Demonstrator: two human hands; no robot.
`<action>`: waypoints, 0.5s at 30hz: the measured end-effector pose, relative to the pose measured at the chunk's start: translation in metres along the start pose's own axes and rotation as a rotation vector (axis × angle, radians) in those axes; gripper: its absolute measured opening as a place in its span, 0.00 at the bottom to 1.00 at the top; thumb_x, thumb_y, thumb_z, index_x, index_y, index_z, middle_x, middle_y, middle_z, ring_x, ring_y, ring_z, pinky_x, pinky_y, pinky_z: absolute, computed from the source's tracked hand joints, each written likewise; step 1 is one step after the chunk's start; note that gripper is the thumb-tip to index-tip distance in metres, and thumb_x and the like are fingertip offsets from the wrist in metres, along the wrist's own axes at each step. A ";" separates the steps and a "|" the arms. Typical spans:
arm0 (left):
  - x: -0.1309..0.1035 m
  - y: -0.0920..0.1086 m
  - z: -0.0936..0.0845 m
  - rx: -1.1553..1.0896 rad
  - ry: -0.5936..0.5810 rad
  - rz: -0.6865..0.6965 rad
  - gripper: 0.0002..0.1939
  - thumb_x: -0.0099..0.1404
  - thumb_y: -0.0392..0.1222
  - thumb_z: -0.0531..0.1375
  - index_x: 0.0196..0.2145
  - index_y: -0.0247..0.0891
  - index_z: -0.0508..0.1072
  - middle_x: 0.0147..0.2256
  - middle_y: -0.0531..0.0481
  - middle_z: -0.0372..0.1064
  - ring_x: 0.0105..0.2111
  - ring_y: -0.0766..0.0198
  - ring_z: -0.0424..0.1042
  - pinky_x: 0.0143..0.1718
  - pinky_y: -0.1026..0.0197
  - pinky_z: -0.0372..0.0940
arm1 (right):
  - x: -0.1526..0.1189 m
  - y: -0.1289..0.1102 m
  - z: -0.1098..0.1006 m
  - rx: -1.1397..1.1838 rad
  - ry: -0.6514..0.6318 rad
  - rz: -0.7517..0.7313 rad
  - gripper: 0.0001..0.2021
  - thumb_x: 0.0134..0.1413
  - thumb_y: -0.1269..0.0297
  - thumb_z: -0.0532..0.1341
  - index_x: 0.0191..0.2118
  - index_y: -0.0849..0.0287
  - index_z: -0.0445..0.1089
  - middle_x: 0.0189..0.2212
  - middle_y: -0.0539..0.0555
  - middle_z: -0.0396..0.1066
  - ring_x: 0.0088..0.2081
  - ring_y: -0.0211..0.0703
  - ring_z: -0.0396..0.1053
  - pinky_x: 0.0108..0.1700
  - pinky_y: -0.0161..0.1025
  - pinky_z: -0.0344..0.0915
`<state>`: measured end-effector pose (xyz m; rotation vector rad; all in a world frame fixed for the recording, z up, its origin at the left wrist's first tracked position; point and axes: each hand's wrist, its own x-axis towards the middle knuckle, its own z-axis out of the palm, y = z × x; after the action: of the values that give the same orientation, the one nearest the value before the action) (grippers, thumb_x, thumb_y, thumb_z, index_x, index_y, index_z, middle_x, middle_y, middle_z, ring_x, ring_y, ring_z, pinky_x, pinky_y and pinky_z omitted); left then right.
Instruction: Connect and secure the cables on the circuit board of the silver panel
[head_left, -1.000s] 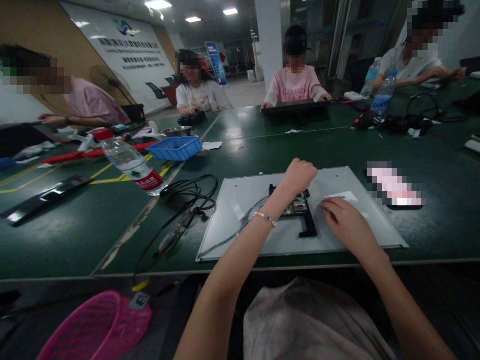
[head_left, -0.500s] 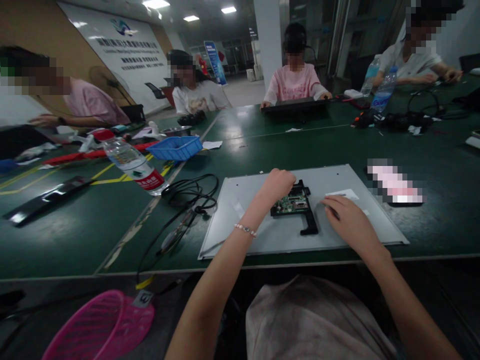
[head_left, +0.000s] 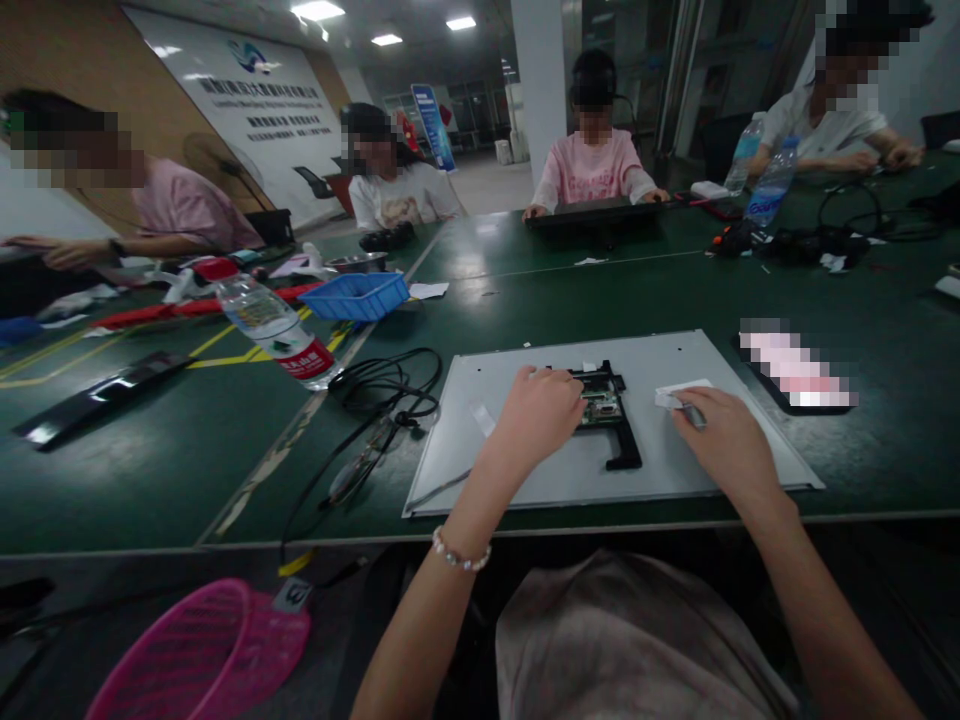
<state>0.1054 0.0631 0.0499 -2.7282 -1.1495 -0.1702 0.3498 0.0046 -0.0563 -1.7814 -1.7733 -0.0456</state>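
My left hand [head_left: 538,412] lies over the left side of a green circuit board [head_left: 601,408] set in a black plastic frame [head_left: 622,440]. Its fingers are bent together at the board's edge; whatever is between them is hidden. To the right, my right hand [head_left: 729,445] is closed on a short grey rod-like tool [head_left: 694,414], its far end out of sight. Just beyond those fingers a small white paper [head_left: 679,390] lies on the flat grey panel [head_left: 510,480] under the frame. A small white piece [head_left: 590,367] shows at the frame's top edge.
A phone [head_left: 814,395] lies right of the panel. Coiled black cables [head_left: 390,400], a water bottle [head_left: 281,335] and a blue basket [head_left: 356,297] stand to the left. A pink basket [head_left: 202,650] hangs below the table edge. Several people sit around the table.
My left hand has come back toward me from the frame's top and turned flatter over the board's left side. My right hand has shifted slightly right, and the grey tool shows more clearly.
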 end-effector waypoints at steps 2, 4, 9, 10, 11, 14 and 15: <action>-0.014 0.012 0.003 -0.067 0.028 -0.022 0.12 0.69 0.42 0.52 0.38 0.39 0.74 0.40 0.46 0.74 0.41 0.57 0.71 0.46 0.53 0.61 | 0.001 0.000 0.001 -0.014 -0.003 -0.014 0.14 0.56 0.63 0.56 0.45 0.60 0.73 0.43 0.60 0.74 0.44 0.52 0.69 0.48 0.50 0.65; -0.023 0.022 0.011 -0.133 0.079 -0.067 0.12 0.69 0.41 0.51 0.43 0.41 0.73 0.45 0.47 0.73 0.46 0.58 0.70 0.49 0.53 0.61 | 0.002 -0.001 -0.001 -0.030 -0.003 -0.023 0.14 0.57 0.63 0.55 0.44 0.60 0.74 0.42 0.59 0.74 0.44 0.52 0.69 0.47 0.49 0.65; -0.030 0.036 0.038 -0.243 0.183 -0.174 0.14 0.69 0.40 0.51 0.49 0.43 0.70 0.52 0.47 0.69 0.52 0.59 0.66 0.55 0.53 0.59 | 0.006 -0.009 -0.007 -0.116 -0.040 -0.049 0.12 0.60 0.64 0.53 0.40 0.58 0.75 0.40 0.58 0.75 0.42 0.50 0.70 0.43 0.45 0.65; -0.031 0.037 0.042 -0.257 0.190 -0.184 0.14 0.69 0.39 0.51 0.49 0.43 0.70 0.52 0.47 0.68 0.52 0.59 0.67 0.55 0.53 0.59 | 0.006 -0.010 -0.008 -0.134 -0.049 -0.051 0.12 0.60 0.65 0.53 0.40 0.57 0.75 0.40 0.58 0.75 0.41 0.50 0.70 0.43 0.45 0.65; -0.032 0.038 0.046 -0.267 0.195 -0.193 0.14 0.69 0.39 0.52 0.50 0.42 0.70 0.52 0.47 0.69 0.52 0.59 0.67 0.55 0.53 0.60 | 0.007 -0.012 -0.009 -0.149 -0.054 -0.052 0.13 0.60 0.66 0.53 0.40 0.57 0.74 0.40 0.57 0.75 0.41 0.50 0.71 0.43 0.45 0.65; -0.034 0.039 0.050 -0.274 0.210 -0.211 0.15 0.68 0.38 0.52 0.51 0.40 0.68 0.52 0.47 0.69 0.51 0.59 0.67 0.55 0.54 0.60 | 0.008 -0.016 -0.011 -0.160 -0.061 -0.039 0.13 0.61 0.68 0.52 0.40 0.58 0.74 0.40 0.57 0.75 0.42 0.50 0.71 0.43 0.44 0.65; -0.034 0.039 0.050 -0.273 0.215 -0.215 0.15 0.68 0.38 0.52 0.51 0.40 0.68 0.52 0.47 0.69 0.52 0.59 0.66 0.55 0.54 0.60 | 0.008 -0.017 -0.011 -0.157 -0.061 -0.030 0.13 0.61 0.68 0.52 0.40 0.58 0.74 0.40 0.57 0.75 0.42 0.49 0.71 0.43 0.44 0.65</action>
<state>0.1116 0.0226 -0.0095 -2.7133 -1.4434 -0.6783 0.3396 0.0056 -0.0372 -1.8844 -1.8848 -0.1480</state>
